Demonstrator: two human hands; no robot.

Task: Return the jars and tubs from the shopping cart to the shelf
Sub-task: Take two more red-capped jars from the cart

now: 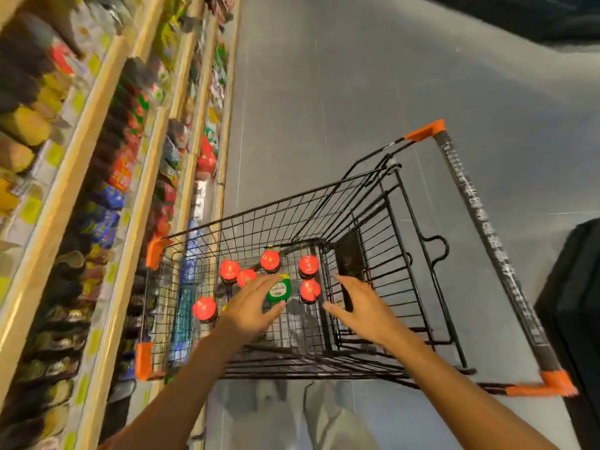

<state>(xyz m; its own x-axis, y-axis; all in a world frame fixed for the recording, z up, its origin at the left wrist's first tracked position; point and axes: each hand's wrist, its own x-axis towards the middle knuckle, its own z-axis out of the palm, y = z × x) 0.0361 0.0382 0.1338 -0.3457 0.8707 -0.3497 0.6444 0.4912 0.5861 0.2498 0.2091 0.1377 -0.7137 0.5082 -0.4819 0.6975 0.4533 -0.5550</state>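
A black wire shopping cart with orange corners stands in the aisle below me. On its floor stand several dark jars with red lids, and among them a green-lidded tub. My left hand reaches down into the cart with fingers spread, fingertips beside the green tub and over a red lid. My right hand hovers open inside the cart, right of the jars, holding nothing. The shelf runs along the left, blurred.
Wooden-edged shelves packed with packets and jars fill the left side. The grey aisle floor stretches ahead. The cart's handle bar lies at the right, and a dark object sits at the far right edge.
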